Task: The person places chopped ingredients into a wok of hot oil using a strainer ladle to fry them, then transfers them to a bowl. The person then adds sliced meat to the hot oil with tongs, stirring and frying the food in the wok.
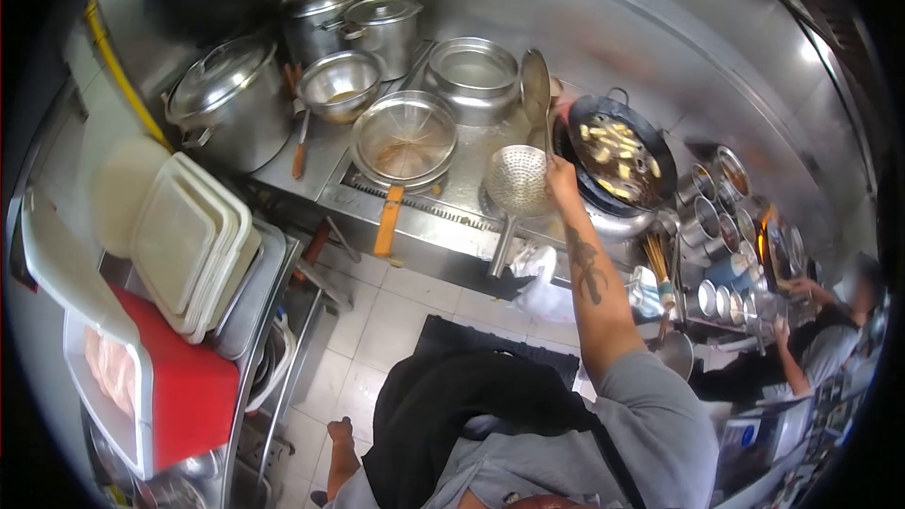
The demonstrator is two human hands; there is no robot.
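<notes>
My right hand [562, 175] is closed round the handle of a large ladle [535, 87], whose bowl points up toward the back wall. Just right of the hand, pale pieces [613, 146] lie in dark liquid in a black wok [665, 158] on the stove. Left of the hand rests a perforated skimmer [518, 180], its handle toward the front edge. My left hand [340, 430] hangs low over the floor, away from the counter; its fingers look curled, but what they hold, if anything, is too small to make out.
A wire strainer [403, 137], a steel bowl [340, 83] and lidded pots [224, 85] stand on the counter [325, 146]. At left are stacked white trays [179, 236] and a red cooler [193, 382]. Another person [830, 349] works at far right beside metal containers [699, 217].
</notes>
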